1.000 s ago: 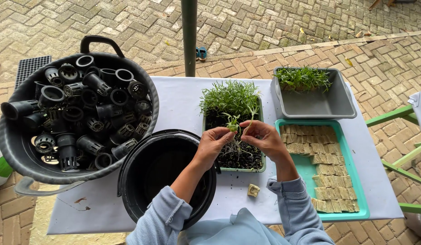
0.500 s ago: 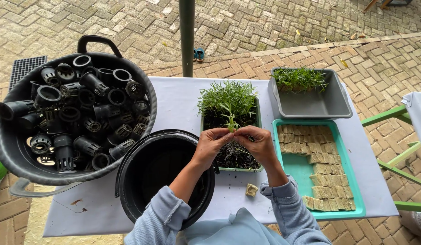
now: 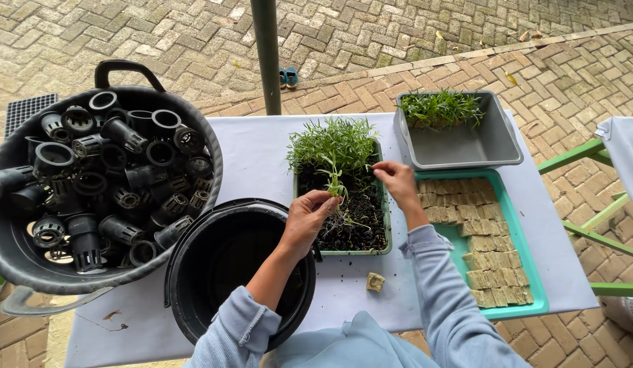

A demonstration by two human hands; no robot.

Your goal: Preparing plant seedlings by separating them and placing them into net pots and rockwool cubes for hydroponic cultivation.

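Note:
My left hand pinches a small green seedling with dangling roots over the dark soil of a green seedling tray. More seedlings stand thick at the tray's far end. My right hand hovers at the tray's right edge with fingers loosely curled and nothing seen in it. It is next to a teal tray holding rows of tan sponge cubes.
A large dark tub of several black net pots sits at left. A black bucket stands in front of me. A grey bin with seedlings is at the back right. One loose tan cube lies on the white table. A green pole rises behind.
My hands were together on one seedling above the tray. They have parted: the left keeps the seedling, and the right has moved right toward the tray's edge.

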